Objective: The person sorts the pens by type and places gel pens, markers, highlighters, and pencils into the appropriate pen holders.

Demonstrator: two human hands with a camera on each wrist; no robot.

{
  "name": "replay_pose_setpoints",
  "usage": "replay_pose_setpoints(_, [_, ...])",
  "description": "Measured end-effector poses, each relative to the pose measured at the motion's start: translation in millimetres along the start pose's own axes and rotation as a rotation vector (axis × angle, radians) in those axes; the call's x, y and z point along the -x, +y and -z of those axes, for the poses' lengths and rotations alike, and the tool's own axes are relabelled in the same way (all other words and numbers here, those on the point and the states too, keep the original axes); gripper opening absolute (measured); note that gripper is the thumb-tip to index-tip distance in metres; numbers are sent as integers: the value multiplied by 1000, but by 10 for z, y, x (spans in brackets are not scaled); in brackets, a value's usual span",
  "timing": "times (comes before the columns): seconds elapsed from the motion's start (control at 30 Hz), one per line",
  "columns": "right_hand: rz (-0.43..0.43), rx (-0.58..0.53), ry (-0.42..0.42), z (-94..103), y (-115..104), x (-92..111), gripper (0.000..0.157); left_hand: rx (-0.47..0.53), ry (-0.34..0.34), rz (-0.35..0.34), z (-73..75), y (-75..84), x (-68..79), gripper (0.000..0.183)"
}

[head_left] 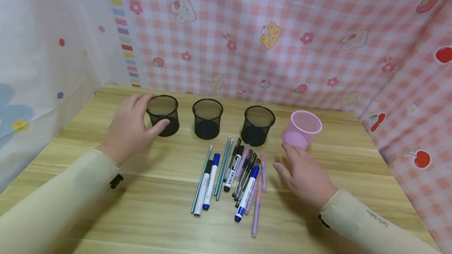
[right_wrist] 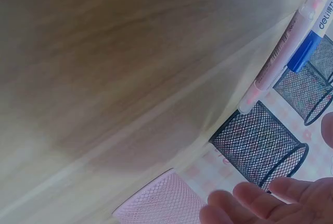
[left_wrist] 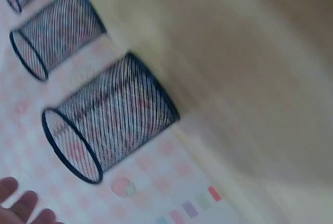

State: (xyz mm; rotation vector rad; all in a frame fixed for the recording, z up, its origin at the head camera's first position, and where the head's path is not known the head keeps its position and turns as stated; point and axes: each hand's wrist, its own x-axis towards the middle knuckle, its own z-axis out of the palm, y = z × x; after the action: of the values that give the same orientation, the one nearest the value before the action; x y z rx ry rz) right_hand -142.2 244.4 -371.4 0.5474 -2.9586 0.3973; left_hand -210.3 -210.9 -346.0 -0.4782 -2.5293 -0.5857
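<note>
We see four mesh pen cups standing in a row at the far side of the wooden table: the leftmost black cup, the second black cup, the third black cup and, at right, the pink cup.

The left hand is at the leftmost one, thumb spread wide from the fingers and pinching nothing; we cannot tell whether it touches the mesh. The right hand is just on the near side of the pink one, its fingers relaxed and side by side, its thumb apart; contact there we cannot tell either.

Between the hands, nearer us, lie teal pencils, black-capped markers, blue-capped markers, black pens partly hidden in the pile, and lavender pens, mostly at its right. Beyond hangs a pink checked cloth.
</note>
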Motion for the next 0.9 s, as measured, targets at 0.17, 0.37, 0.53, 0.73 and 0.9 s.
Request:
replay_pose_setpoints(0.17, [-6, 1, -6, -5, -22, -20, 70, 27, -157, 192, -11, -125, -202, 104])
replay_pose_setpoints(0.37, [1, 10, -5, -17, -67, -33, 66, 81, -328, 337, -136, -270, -337, 119])
replay_pose_setpoints(0.53, [11, 5, 0, -47, -107, -63, 65, 104, -392, 383, -230, -328, -361, 118])
replay_pose_setpoints(0.73, [0, 5, -1, -92, -133, -93, 64, 135, -387, 403, -266, -324, -351, 118])
replay_pose_setpoints(0.9, [-16, 5, -15, -122, -150, -124, 64, 158, -378, 426, -278, -297, -347, 117])
